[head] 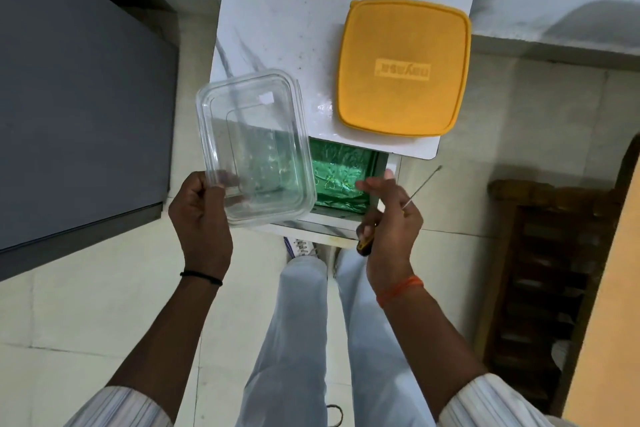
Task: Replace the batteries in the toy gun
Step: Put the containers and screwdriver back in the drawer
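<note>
My left hand (201, 215) grips the near corner of a clear plastic box (254, 146) and holds it above the open drawer. The box looks empty. My right hand (389, 218) holds a screwdriver (420, 187) with a black and yellow handle; its thin metal shaft points up and to the right. The fingers of that hand are stretched out over the drawer. No toy gun and no batteries show in the head view.
A yellow square lid or box (403, 68) lies on the white marble-look table (280, 17). An open drawer (341, 177) with a green lining sits under the table's near edge. A dark cabinet (79, 114) stands at left, a wooden rack (543, 281) at right.
</note>
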